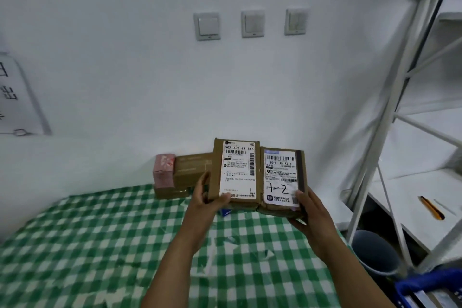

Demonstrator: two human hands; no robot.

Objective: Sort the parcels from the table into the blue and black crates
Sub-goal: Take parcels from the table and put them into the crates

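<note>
Gripping the lower left corner of a taller parcel [237,170], the left hand [203,197] had its thumb pressed on the white label and its fingers curled round the side. The right hand [311,210] clasped a second parcel [281,177], marked "1-2", at its lower right corner, thumb on the front, fingers underneath. Both parcels were held side by side, edges touching, above the checked table [100,232]. A blue crate [430,282] showed at the lower right.
</note>
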